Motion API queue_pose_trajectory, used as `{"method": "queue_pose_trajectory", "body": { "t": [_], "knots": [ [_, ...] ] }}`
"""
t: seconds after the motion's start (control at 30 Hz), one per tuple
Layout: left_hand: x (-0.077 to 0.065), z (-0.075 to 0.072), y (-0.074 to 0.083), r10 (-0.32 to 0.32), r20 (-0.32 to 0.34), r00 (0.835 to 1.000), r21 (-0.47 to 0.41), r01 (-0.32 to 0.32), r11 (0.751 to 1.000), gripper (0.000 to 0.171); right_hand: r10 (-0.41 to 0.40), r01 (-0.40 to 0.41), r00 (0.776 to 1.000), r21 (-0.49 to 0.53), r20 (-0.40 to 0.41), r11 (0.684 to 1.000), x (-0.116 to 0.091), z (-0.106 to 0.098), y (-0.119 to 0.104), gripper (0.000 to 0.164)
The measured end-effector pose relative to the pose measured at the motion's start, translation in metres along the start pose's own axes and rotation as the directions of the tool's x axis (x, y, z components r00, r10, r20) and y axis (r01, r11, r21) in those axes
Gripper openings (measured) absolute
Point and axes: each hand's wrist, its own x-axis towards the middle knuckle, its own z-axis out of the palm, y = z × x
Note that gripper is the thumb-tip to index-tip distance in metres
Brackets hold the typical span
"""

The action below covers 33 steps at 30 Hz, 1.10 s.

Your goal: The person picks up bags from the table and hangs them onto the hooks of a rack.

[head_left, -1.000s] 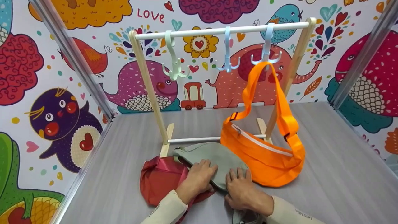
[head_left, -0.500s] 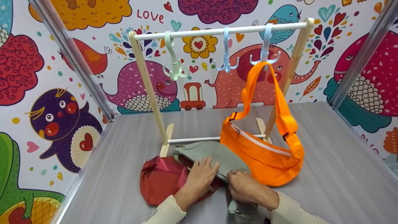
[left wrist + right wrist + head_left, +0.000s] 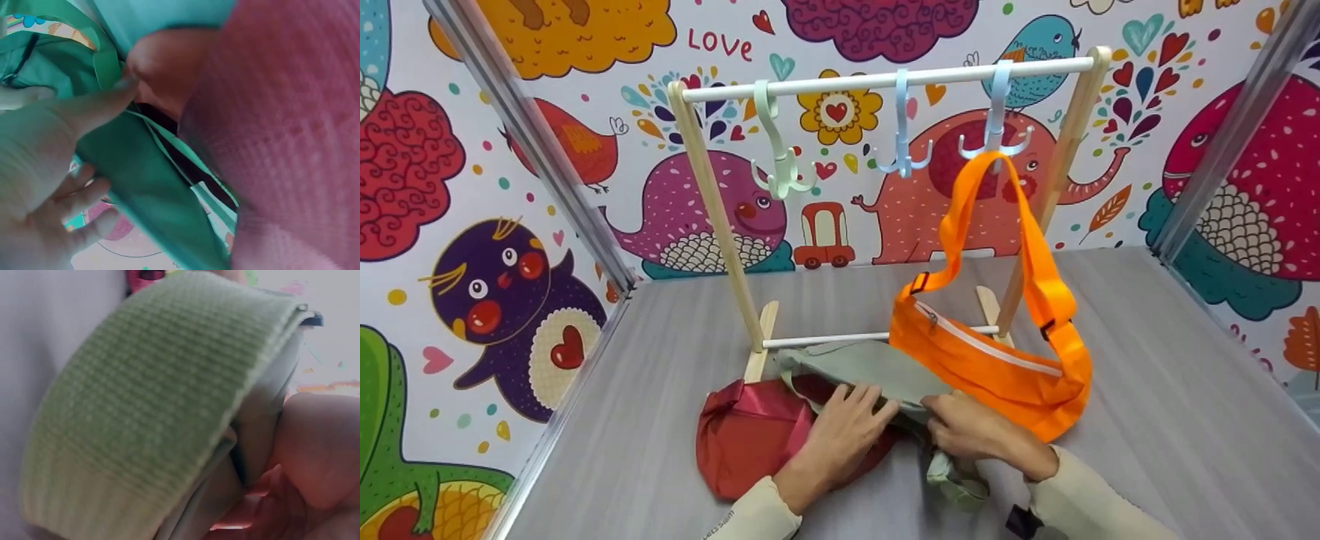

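A grey-green shoulder bag (image 3: 877,366) lies partly over a dark red bag (image 3: 750,454). My right hand (image 3: 971,427) has curled fingers and grips the near right edge of the grey-green bag, whose strap (image 3: 146,394) bulges large in the right wrist view. Over the near edge of the same bag rests my left hand (image 3: 844,431), fingers spread and relaxed. In the left wrist view its thumb points along the bag's fabric (image 3: 135,174), and a red strap (image 3: 281,124) fills the right side. The fingertips are partly hidden in the head view.
Behind stands a wooden rack (image 3: 720,225) with a white rail (image 3: 840,84). It carries a pale green hook (image 3: 782,165) and two pale blue hooks, the middle one (image 3: 902,142) and the right one (image 3: 995,127). An orange bag (image 3: 990,375) hangs by its strap from the right hook.
My right hand has gone from lying flat on the grey-green bag to gripping its edge, moving slightly right. The bag's near edge is lifted and bunched. My left hand has shifted a little.
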Motion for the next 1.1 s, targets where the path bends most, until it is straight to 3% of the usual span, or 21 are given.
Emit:
{"method": "queue_pose_trajectory", "body": {
  "t": [0.1, 0.2, 0.47, 0.73, 0.83, 0.97, 1.1],
  "knots": [
    [0.002, 0.002, -0.003, -0.033, -0.084, 0.996, -0.031, 0.031, 0.999, 0.035, 0.027, -0.027, 1.0, 0.067, 0.004, 0.997, -0.001, -0.01, 0.002, 0.018],
    [0.003, 0.004, -0.005, -0.056, -0.115, 0.992, -0.065, 0.049, 0.997, 0.034, 0.035, -0.035, 0.999, 0.103, 0.006, 0.994, -0.003, -0.018, 0.004, 0.02],
    [0.0, 0.006, -0.004, -0.026, -0.03, 0.999, -0.135, 0.022, 0.991, 0.054, -0.014, 0.012, 1.0, 0.157, 0.012, 0.988, -0.006, -0.035, 0.006, 0.025],
    [0.0, 0.005, -0.005, 0.046, 0.022, 0.999, -0.131, -0.043, 0.99, 0.057, -0.013, 0.001, 0.999, 0.249, 0.046, 0.969, -0.011, -0.052, 0.006, 0.027],
    [0.0, 0.005, -0.006, 0.055, -0.013, 0.998, -0.14, -0.056, 0.988, 0.052, -0.013, -0.011, 0.998, 0.35, 0.067, 0.937, -0.013, -0.057, 0.007, 0.028],
    [0.002, 0.008, -0.009, 0.045, -0.116, 0.992, -0.131, -0.06, 0.99, 0.035, -0.035, -0.019, 0.995, 0.508, 0.097, 0.861, -0.015, -0.062, 0.009, 0.03],
    [0.002, 0.011, -0.011, 0.045, -0.183, 0.982, -0.121, -0.068, 0.99, 0.023, -0.031, -0.039, 0.993, 0.567, 0.113, 0.823, -0.016, -0.064, 0.012, 0.031]
  ]
}}
